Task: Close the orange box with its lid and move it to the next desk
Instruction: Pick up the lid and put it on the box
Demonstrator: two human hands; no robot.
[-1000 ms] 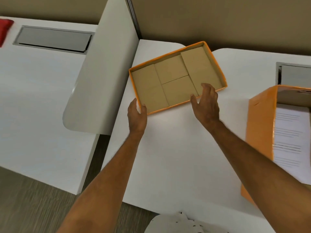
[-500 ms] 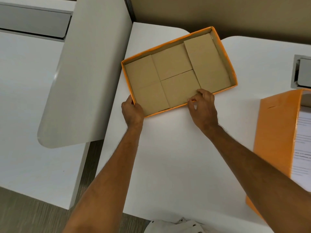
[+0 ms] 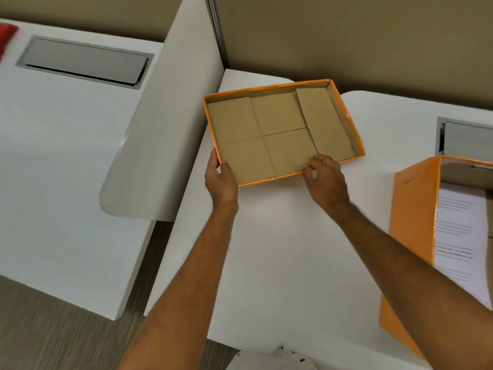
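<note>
The shallow orange lid [image 3: 280,129] lies upside down at the back of the white desk [image 3: 266,249], its brown cardboard inside facing up. My left hand [image 3: 220,177] grips the lid's near left corner, thumb inside the rim. My right hand [image 3: 324,177] pinches the lid's near edge, fingers curled over it. The tall orange box [image 3: 410,236] stands open at the right edge of view, with printed paper sheets [image 3: 458,231] inside. Part of the box runs out of frame.
A white divider panel [image 3: 165,124] separates this desk from the neighbouring white desk [image 3: 53,182] at left, which has a grey cable flap [image 3: 82,62] and a red object [image 3: 6,38] at its far corner. Another grey flap [image 3: 466,140] sits behind the box. Floor shows between the desks.
Both hands went from hovering open near the lid to gripping its near edge. The lid's near side seems slightly raised and turned. The camera view shifted.
</note>
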